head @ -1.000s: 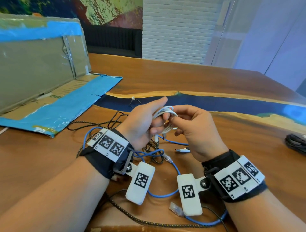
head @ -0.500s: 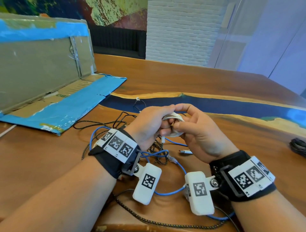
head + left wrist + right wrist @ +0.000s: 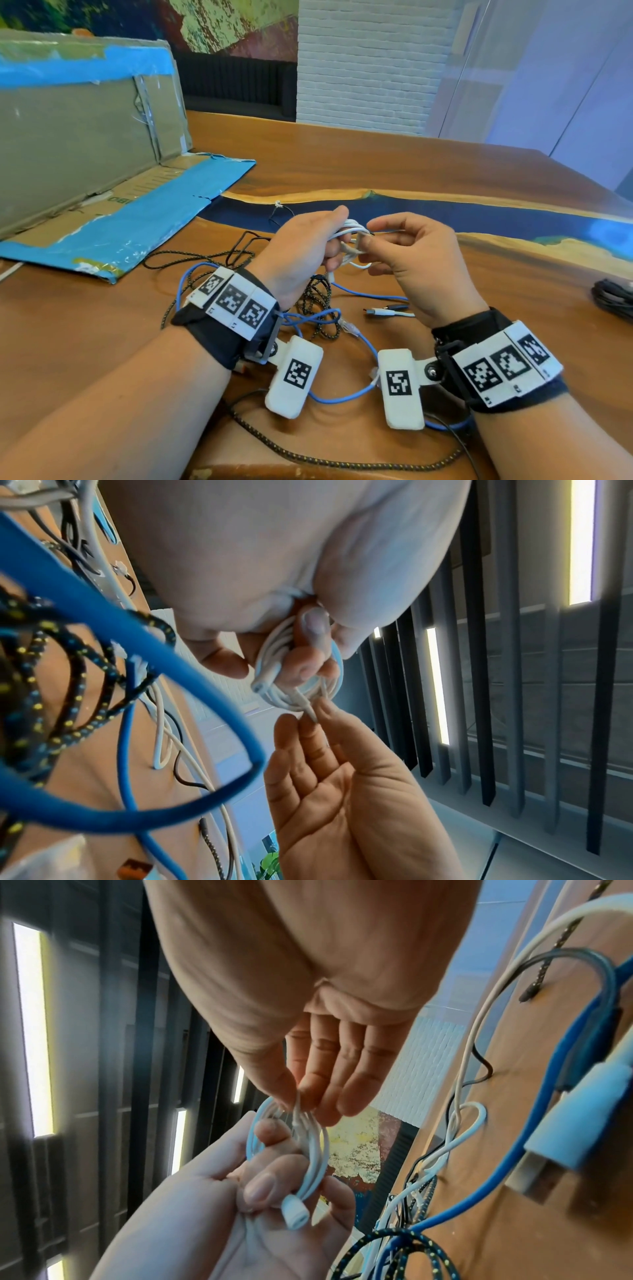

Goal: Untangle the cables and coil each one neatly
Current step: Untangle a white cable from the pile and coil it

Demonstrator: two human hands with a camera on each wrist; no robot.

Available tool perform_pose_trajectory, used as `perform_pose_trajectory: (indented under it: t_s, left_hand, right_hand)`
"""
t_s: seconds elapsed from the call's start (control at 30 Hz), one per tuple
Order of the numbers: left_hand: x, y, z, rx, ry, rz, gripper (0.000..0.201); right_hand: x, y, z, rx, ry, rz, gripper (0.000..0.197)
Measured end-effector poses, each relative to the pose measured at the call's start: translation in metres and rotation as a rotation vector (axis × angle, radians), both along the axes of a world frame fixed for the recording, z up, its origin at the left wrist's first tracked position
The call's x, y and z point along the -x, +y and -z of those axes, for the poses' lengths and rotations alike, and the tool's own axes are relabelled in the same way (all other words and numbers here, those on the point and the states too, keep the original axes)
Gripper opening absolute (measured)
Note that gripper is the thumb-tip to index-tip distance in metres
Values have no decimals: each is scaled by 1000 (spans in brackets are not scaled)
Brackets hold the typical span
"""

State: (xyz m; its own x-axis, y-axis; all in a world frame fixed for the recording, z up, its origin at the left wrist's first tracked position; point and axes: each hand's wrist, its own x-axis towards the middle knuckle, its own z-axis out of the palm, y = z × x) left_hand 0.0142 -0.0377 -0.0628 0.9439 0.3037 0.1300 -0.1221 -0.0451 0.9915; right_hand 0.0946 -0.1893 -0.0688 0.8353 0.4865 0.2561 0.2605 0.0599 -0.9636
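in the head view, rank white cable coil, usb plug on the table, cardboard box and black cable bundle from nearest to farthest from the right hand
1. white cable coil: pinched by the right hand.
2. usb plug: on the table below it.
3. black cable bundle: far right edge.
4. cardboard box: far left.

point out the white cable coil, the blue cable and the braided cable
white cable coil (image 3: 316,1161): right wrist view, right side of loop
blue cable (image 3: 342,399): head view, curve between wrists
braided cable (image 3: 308,457): head view, stretch near table edge

Your bare forearms each wear a black wrist strap (image 3: 219,339) topped with white tiles printed in black square codes, and a white camera pod (image 3: 294,377) hangs from each on a bolted bracket.
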Motion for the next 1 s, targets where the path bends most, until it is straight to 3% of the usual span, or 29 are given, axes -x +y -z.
perform_pose_trajectory:
  t_s: [0.17,0.3,0.67,0.8,1.0]
  left_hand:
    - [-6,5,7,62,16,-49,17]
    - [-5,8,8,2,14,-30,27]
    - [-4,8,5,-79,4,74,32]
    - [-1,11,2,11,22,122,35]
    - [4,12,-4,233,-23,216,41]
  right_hand:
    - [-4,0,-4,-147,246,-158,15]
    - [-2,-4,-11,-240,365,-236,20]
    - [-7,-13,-15,-247,180,-236,30]
    - [-14,-13,-12,-175,105,-210,29]
    - [-15,-16,-10,103,-193,-165,21]
